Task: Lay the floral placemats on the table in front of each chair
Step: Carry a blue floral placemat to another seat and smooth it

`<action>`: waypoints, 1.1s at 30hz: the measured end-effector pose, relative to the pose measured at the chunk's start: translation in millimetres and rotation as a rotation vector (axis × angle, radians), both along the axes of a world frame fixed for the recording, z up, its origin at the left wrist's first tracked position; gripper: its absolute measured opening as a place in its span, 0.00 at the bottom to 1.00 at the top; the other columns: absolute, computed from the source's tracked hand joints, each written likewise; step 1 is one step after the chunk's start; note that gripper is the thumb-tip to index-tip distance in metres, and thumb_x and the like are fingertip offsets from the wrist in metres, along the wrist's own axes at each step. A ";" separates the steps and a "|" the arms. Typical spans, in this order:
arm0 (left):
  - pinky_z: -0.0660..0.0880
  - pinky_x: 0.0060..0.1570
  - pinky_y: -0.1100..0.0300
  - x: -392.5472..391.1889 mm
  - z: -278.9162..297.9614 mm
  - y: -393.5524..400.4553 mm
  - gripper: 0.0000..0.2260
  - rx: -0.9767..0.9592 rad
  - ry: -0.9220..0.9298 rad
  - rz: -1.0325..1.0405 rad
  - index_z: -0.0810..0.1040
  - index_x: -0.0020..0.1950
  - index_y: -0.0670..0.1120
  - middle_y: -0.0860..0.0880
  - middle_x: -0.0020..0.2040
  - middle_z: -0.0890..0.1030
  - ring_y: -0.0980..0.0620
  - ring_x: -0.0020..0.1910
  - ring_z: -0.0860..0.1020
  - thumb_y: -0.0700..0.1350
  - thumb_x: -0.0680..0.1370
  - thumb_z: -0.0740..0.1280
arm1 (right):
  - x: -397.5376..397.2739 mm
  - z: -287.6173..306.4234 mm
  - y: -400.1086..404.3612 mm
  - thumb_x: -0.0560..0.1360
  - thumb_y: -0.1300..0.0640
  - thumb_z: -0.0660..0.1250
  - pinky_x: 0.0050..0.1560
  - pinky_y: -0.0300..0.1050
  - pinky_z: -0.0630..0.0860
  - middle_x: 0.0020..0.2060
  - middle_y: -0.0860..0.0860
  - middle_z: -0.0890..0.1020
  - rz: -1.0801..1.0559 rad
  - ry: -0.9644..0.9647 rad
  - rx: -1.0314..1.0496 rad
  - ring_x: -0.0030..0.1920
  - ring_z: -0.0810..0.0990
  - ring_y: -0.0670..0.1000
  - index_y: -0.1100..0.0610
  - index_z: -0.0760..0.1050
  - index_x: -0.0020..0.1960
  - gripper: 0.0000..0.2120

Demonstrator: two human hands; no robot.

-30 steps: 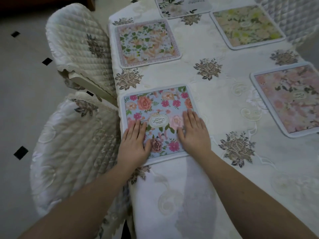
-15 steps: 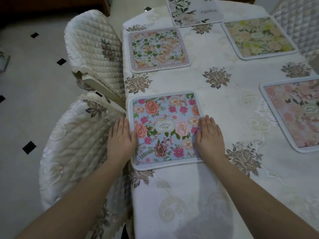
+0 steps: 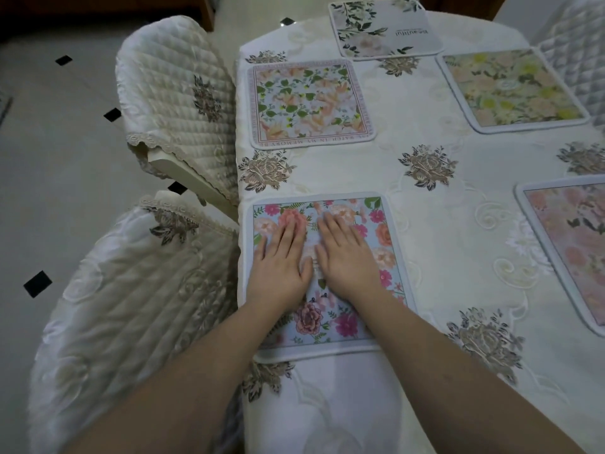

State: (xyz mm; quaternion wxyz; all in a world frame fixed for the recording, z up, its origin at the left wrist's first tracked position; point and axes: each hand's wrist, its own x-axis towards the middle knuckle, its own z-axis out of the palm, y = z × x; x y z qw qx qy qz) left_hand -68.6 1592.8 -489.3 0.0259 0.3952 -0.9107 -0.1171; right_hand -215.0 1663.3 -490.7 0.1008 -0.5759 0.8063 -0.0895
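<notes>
You have five floral placemats down on the table [image 3: 458,165]. The blue pink-flowered placemat [image 3: 376,224] lies at the table's near left edge, in front of the nearest quilted chair [image 3: 131,306]. The peach-and-green placemat [image 3: 311,103] lies further along that edge by the second chair [image 3: 176,93]. Three more lie toward the far end and the right edge. Judging by this, the laying looks nearly or fully done; whether a place lacks one, you cannot tell. Your left hand [image 3: 281,267] and right hand [image 3: 347,260] lie flat, side by side, palms down on the blue mat, fingers extended, grasping nothing.
</notes>
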 end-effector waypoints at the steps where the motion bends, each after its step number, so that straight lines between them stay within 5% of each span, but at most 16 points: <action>1: 0.36 0.76 0.53 2.7 -0.3 -1.4 0.29 0.001 -0.004 0.006 0.42 0.81 0.51 0.53 0.81 0.42 0.56 0.79 0.38 0.58 0.82 0.46 | -7.5 -0.1 3.5 0.84 0.44 0.41 0.78 0.47 0.40 0.81 0.49 0.49 -0.034 0.006 -0.004 0.80 0.45 0.47 0.53 0.46 0.81 0.28; 10: 0.41 0.77 0.53 40.6 1.8 -33.1 0.32 0.008 -0.078 0.173 0.42 0.81 0.47 0.49 0.81 0.44 0.53 0.79 0.43 0.62 0.81 0.41 | -62.6 4.6 36.4 0.84 0.47 0.48 0.79 0.48 0.46 0.80 0.54 0.55 -0.249 0.018 -0.020 0.80 0.52 0.51 0.59 0.51 0.80 0.29; 14: 0.41 0.77 0.51 38.6 14.5 -40.1 0.30 -0.054 -0.060 0.193 0.49 0.81 0.43 0.45 0.81 0.51 0.50 0.80 0.47 0.58 0.83 0.42 | -51.4 8.6 26.3 0.84 0.54 0.52 0.79 0.51 0.49 0.79 0.58 0.59 -0.347 0.043 -0.070 0.79 0.56 0.55 0.63 0.55 0.79 0.26; 19: 0.41 0.77 0.53 -3.8 27.1 -49.3 0.25 -0.086 0.068 0.084 0.52 0.80 0.43 0.46 0.81 0.53 0.50 0.80 0.47 0.51 0.84 0.46 | -8.3 17.1 -27.3 0.83 0.57 0.52 0.79 0.50 0.46 0.80 0.55 0.55 -0.083 -0.042 -0.151 0.80 0.51 0.53 0.59 0.52 0.80 0.27; 25: 0.38 0.76 0.56 -33.5 10.2 -59.9 0.24 -0.011 -0.003 -0.022 0.48 0.81 0.45 0.49 0.82 0.48 0.53 0.80 0.44 0.49 0.85 0.45 | 7.8 5.5 -62.7 0.84 0.54 0.49 0.79 0.47 0.44 0.81 0.52 0.52 0.052 -0.017 -0.045 0.80 0.48 0.50 0.57 0.49 0.81 0.26; 33: 0.40 0.76 0.54 -12.4 -1.5 -74.1 0.30 -0.010 -0.002 0.039 0.48 0.81 0.49 0.51 0.81 0.48 0.55 0.80 0.45 0.60 0.81 0.41 | -29.4 -1.3 -43.5 0.81 0.40 0.44 0.78 0.47 0.41 0.81 0.49 0.51 -0.091 0.016 -0.004 0.80 0.47 0.48 0.54 0.47 0.81 0.32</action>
